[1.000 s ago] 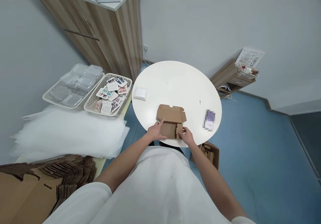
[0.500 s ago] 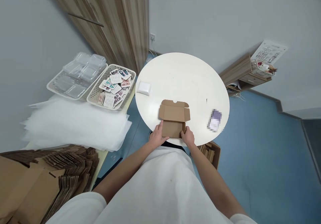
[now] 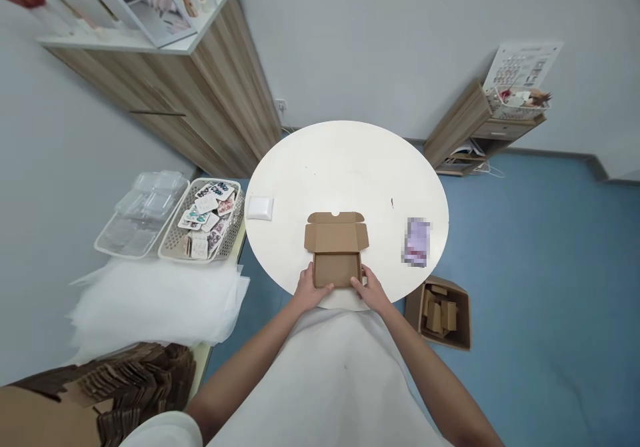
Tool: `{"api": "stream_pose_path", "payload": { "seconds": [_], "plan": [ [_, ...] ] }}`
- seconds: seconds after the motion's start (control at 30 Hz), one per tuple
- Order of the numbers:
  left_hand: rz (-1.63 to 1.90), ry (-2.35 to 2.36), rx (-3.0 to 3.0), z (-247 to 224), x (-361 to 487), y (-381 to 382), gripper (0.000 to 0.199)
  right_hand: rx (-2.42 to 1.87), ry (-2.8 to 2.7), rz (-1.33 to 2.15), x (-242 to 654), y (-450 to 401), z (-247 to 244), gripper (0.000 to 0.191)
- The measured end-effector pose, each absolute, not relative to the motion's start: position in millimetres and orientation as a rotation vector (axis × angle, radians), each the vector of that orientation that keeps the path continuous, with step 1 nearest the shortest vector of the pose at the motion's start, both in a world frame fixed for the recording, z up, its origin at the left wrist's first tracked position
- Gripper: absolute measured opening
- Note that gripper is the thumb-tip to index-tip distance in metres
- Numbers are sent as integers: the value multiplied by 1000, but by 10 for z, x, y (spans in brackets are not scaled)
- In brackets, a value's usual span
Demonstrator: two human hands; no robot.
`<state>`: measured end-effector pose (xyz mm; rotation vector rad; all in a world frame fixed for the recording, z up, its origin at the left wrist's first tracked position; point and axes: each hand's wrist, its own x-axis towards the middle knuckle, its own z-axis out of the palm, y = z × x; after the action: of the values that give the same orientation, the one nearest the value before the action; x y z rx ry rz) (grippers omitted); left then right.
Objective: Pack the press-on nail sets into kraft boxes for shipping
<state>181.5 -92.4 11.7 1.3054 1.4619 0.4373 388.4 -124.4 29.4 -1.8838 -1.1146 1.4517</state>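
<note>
An open brown cardboard box (image 3: pixel 337 269) lies on the white round table (image 3: pixel 350 160) near its front edge, its lid folded back away from me. My left hand (image 3: pixel 310 289) grips the box's left front corner, thumb along the front wall. At the right front corner, my right hand (image 3: pixel 369 288) holds the side wall, with the thumb over the front edge. A white packet (image 3: pixel 260 208) rests at the table's left side. Toward the right is a purple item (image 3: pixel 417 242), blurred by pixelation.
Left of the table are a basket of patterned cards (image 3: pixel 227 233), a tray of clear plastic boxes (image 3: pixel 145 223), white sheets (image 3: pixel 155 307) and stacked flat cardboard (image 3: pixel 140 387). A carton (image 3: pixel 463 313) of small boxes stands on the floor at right.
The view has shifted, showing more of the cabinet top and the floor carton. Both hands still hold the box, which now sits squarer to me; my right fingers have moved along its side.
</note>
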Motion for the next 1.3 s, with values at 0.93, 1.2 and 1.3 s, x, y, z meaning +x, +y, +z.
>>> {"api": "stream_pose_path", "payload": {
  "seconds": [0.93,1.2,1.3],
  "plan": [
    [379,1394,1339,160,2353,-474,91,-1753,-1124,1305,4324,-1007,-93,85],
    [472,1322,1246,123,2212,-467,87,-1953,-984,1195,4234,-1009,33,88],
    [480,1308,1224,154,2017,-426,77,-2163,-898,1000,4131,-997,130,85]
  ]
}}
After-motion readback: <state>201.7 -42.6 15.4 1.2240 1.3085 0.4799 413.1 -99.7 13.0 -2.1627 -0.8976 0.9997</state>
